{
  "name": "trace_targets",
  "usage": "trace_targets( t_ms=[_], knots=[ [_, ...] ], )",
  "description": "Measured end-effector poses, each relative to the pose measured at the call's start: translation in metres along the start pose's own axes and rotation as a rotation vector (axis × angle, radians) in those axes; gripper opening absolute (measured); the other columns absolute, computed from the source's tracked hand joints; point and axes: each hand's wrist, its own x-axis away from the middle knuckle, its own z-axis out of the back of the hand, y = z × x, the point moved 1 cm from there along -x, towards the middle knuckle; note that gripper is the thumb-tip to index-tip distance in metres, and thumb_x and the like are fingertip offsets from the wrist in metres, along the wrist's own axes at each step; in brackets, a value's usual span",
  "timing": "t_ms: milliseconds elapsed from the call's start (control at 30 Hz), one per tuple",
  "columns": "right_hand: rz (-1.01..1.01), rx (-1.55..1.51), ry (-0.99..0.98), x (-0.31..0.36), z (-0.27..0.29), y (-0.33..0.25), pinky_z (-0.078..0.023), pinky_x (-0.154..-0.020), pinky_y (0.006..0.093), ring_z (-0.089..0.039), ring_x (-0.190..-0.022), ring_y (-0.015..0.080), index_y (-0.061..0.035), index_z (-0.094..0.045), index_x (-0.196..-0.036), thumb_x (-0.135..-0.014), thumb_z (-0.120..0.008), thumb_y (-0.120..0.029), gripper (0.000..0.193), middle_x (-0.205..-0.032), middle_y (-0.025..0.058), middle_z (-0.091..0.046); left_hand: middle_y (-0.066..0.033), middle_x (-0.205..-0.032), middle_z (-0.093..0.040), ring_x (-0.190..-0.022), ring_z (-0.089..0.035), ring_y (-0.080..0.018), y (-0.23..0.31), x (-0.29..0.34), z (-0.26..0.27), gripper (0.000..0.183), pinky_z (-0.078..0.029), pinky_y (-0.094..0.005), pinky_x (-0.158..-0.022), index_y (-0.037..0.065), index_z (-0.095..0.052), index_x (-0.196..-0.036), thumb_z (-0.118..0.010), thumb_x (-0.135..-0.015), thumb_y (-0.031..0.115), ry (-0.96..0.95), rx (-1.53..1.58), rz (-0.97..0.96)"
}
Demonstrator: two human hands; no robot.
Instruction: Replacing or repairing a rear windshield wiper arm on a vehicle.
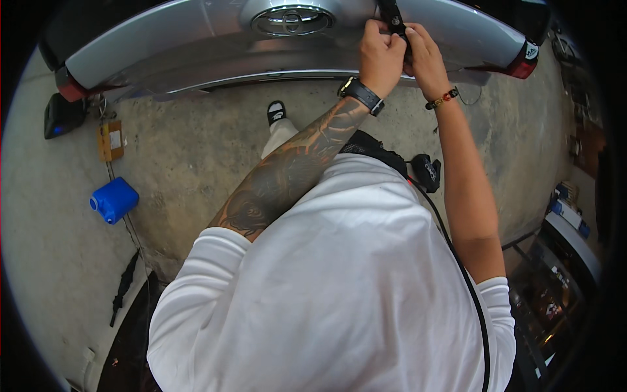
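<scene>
Both my hands meet at the upper right, just in front of the silver tailgate point(215, 39) of a car. My left hand point(380, 60) and my right hand point(426, 57) are side by side, fingers curled in around the lower end of a long black part point(392, 14). That part is narrow and flat, with a small round fitting on its face. Its upper end runs out of the picture, and whether it is fixed to the car I cannot tell. Fingertips partly cover its lower end. A chrome oval emblem point(291, 21) sits on the tailgate left of my hands.
Red tail lights point(522, 65) mark the car's corners. On the left floor lie a blue jerrycan point(115, 200), a cardboard box point(111, 140), a black case point(64, 116) and a folded umbrella point(124, 287). A black cable point(457, 255) runs down my right side. Shelving point(568, 215) stands right.
</scene>
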Motion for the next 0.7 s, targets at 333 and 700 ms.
trace_targets(
  t_ms=[333,700],
  knots=[
    [0.270,0.148,0.132,-0.010,-0.009,0.036,-0.043,-0.054,0.0247,-0.053,-0.067,0.0077,-0.0042,-0.061,-0.111,-0.106,-0.044,-0.026,0.028,-0.082,0.0006,-0.058,-0.0189,-0.071,-0.070,-0.059,-0.070,-0.0295,-0.010,-0.014,0.003,0.020,-0.056,-0.0389,-0.059,-0.006,-0.057,-0.098,-0.065,-0.088,0.009,0.062,-0.441,-0.256],
    [-0.197,-0.107,0.135,0.010,-0.005,-0.012,-0.046,-0.058,0.0299,-0.057,-0.064,0.0119,-0.0025,-0.062,-0.109,-0.104,-0.045,-0.024,0.028,-0.075,0.0067,-0.058,-0.0118,-0.070,-0.068,-0.057,-0.066,-0.0177,0.009,-0.004,0.002,0.025,-0.054,-0.0334,-0.052,-0.008,-0.049,-0.107,-0.063,-0.094,0.007,-0.061,-0.089,0.017]
  ],
)
